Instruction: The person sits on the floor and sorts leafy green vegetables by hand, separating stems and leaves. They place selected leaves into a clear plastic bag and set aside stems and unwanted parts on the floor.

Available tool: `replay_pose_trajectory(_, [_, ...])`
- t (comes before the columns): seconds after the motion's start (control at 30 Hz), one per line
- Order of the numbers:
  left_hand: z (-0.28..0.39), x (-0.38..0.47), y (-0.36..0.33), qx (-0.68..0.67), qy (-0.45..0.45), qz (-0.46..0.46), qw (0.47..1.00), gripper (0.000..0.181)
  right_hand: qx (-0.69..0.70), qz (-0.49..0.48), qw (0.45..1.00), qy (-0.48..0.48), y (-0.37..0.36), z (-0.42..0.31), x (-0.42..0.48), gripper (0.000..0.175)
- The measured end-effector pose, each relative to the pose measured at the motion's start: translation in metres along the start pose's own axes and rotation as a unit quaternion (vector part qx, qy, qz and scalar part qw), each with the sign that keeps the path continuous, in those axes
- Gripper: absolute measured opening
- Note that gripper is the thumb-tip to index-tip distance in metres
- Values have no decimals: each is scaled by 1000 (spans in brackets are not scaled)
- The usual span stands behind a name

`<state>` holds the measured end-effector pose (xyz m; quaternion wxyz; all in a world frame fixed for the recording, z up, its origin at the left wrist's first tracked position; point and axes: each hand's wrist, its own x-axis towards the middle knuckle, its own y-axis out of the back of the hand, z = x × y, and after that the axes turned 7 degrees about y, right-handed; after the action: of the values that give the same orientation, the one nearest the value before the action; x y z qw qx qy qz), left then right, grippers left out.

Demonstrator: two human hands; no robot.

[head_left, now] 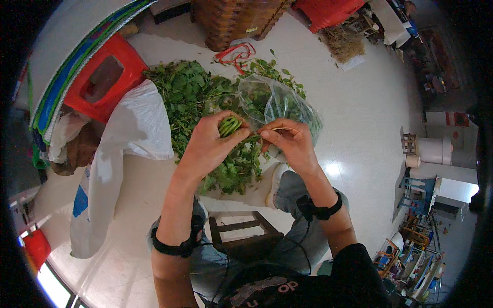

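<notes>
My left hand (210, 136) is wrapped around a bunch of green stems (230, 126), whose cut-looking ends face up between thumb and fingers. Leafy greens (237, 173) show below that hand; whether they belong to the bunch is unclear. Close beside it, my right hand (292, 142) pinches a thin tan strand (288, 129) between thumb and forefinger. A green stem also reaches those fingertips, partly hidden. Behind both hands lies a heap of leafy greens (179, 86) on the floor. A clear plastic bag (289, 98) with greens inside sits just beyond my right hand.
A red plastic stool (133, 57) and a white woven sack (148, 115) stand left of the heap. Red cord (235, 54) lies near a brown woven basket (235, 23). A low wooden stool (246, 238) is between my legs. Dry plant scraps (341, 42) lie far right.
</notes>
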<state>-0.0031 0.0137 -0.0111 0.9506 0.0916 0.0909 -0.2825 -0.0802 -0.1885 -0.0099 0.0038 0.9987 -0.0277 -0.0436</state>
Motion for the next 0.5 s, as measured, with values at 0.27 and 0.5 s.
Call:
replay_pose_trajectory(0.27, [7, -5, -4, -94, 156, -107, 977, 33, -64, 67, 994, 51, -7, 0, -3, 6])
replay_pose_trajectory(0.5, [2, -3, -13, -195, 197, -82, 957, 36, -165, 61, 974, 143, -6, -1, -1, 3])
